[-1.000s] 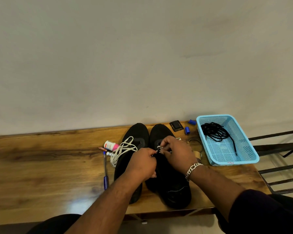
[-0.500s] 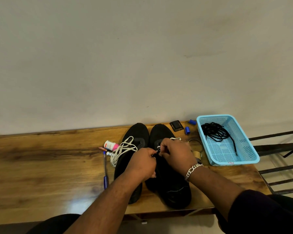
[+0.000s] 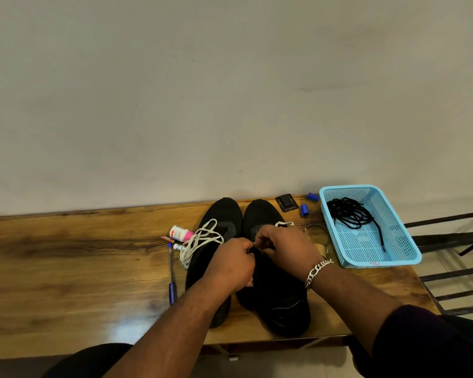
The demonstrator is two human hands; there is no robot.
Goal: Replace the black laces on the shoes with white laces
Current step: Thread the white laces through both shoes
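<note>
Over the right shoe (image 3: 279, 304), both hands (image 3: 260, 255) pinch its white lace (image 3: 284, 224).

Blue pen (image 3: 171, 279) on wooden table (image 3: 66, 257); pink-capped bottle (image 3: 181, 233) beside it.

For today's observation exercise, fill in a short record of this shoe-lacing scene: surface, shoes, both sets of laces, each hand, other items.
surface: wooden table
left shoe: black, spare white lace piled loose on it
right shoe: black, being laced, a loop of white lace showing beyond the hands
black laces: removed, in the blue basket
left hand: fingers curled at the right shoe's eyelets; what it pinches is hidden
right hand: fingers curled at the same spot, chain bracelet on wrist
other items: pink-capped bottle, blue pen
</note>
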